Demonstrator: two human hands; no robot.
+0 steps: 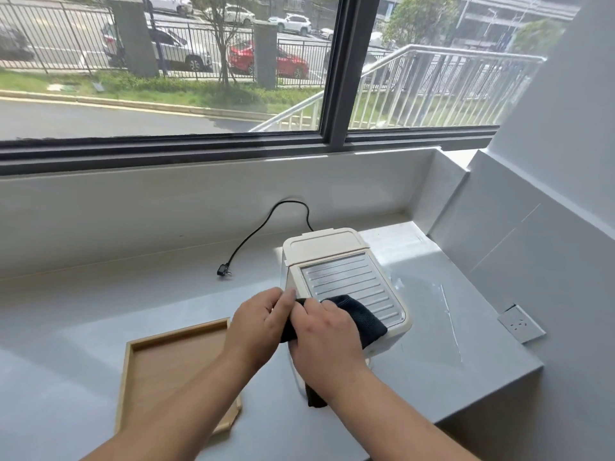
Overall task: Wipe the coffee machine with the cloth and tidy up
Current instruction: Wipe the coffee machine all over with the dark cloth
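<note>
A cream-white coffee machine (336,257) stands on the grey counter, seen from above, with a ribbed metal plate (352,281) on its top. A black cloth (361,312) lies over the plate's near corner and hangs down the front. My right hand (324,341) presses on the cloth and grips it. My left hand (259,322) pinches the cloth's left end beside the machine's near left corner. The machine's front is hidden behind my hands.
An empty wooden tray (173,361) lies left of the machine, partly under my left forearm. The black power cord with its unplugged plug (223,271) trails behind. A wall socket (520,324) sits at the right. The counter's edge (492,394) drops off at the right front.
</note>
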